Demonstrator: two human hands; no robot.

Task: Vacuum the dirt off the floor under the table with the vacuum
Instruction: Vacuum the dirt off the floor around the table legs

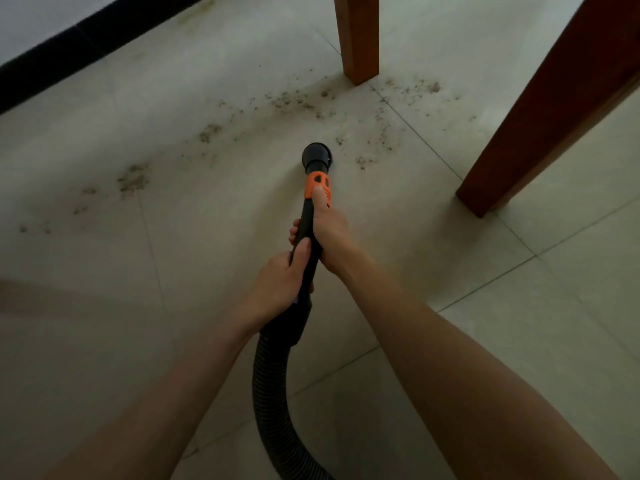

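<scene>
I have both hands on the vacuum wand (309,237): my right hand (329,233) grasps it high up, thumb on the orange collar (318,184), and my left hand (280,282) grasps it lower, just above the ribbed hose (273,403). The round black nozzle (316,154) sits on the tiled floor (104,306). Dirt (133,178) lies scattered in a band beyond it, reaching the two wooden bench legs (358,36).
</scene>
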